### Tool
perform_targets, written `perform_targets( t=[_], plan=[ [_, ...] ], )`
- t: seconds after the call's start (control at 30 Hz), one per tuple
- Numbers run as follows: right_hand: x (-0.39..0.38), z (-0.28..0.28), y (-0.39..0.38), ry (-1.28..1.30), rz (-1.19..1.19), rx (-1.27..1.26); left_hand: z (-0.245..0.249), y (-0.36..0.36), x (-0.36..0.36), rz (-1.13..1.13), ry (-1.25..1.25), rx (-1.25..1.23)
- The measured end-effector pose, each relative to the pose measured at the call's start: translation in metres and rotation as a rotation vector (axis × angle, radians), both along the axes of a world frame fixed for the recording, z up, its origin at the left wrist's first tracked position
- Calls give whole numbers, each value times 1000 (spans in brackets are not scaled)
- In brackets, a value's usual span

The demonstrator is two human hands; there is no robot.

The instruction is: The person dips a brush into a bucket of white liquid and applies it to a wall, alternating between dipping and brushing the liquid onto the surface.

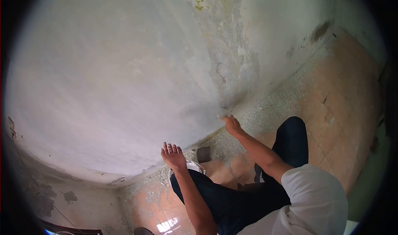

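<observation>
My right hand (232, 125) is closed and held close against the foot of the painted wall (124, 69). A small pale edge shows at its fingertips, but I cannot make out what the hand grips. Beside it the wall has a dark, rough patch (236, 99) where the paint is worn away. My left hand (173, 157) is raised palm up in front of the wall, fingers apart and slightly curled, with nothing in it. Below it, partly hidden by my knee and forearm, stands a white bucket (195, 165).
Pale flakes and dust (275, 104) lie along the wall's base on the orange floor tiles (331, 123). A dark square piece (203, 154) rests near the bucket. My bent legs (292, 141) take up room close to the wall. A dark round object (143, 231) shows at the bottom.
</observation>
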State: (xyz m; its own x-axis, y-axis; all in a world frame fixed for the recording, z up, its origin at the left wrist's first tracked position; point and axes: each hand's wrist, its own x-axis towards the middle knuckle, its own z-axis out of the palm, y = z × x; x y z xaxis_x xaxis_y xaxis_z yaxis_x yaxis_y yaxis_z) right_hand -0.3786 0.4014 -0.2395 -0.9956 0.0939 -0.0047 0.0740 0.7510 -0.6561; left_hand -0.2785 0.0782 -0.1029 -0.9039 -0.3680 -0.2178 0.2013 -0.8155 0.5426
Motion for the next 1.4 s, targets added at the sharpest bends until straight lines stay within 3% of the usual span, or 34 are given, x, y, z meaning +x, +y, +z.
perform_targets(
  t=[0.07, 0.13, 0.23, 0.3, 0.43, 0.63, 0.8, 1.0, 1.13, 1.4],
  plan=[
    [-15, 27, -2, 395, -9, 46, 0, -1, -2, 4, -27, -1],
    [-38, 82, 2, 218, -6, 128, -5, -1, -5, -13, 19, 3],
    [-22, 125, 12, 362, -35, 117, -4, 1, -7, -33, 34, 57],
    [4, 131, 19, 725, -105, -43, -4, 3, -7, -63, 60, 78],
    [-7, 62, 21, 748, -80, -84, 5, 10, -4, -136, 58, 64],
    [-28, -162, 5, 227, -70, 132, -2, 2, -5, -174, 71, 50],
    [-30, -248, 11, -202, -33, 178, 2, 5, -5, -85, -25, -14],
    [-89, -98, 15, 159, -109, 11, -3, 5, -8, -120, -4, -12],
    [-56, -27, 20, 234, -70, -10, -2, 9, -7, -176, 33, 16],
    [-40, 151, 24, 791, -58, -151, 2, 12, -6, -146, 22, 10]
  ],
)
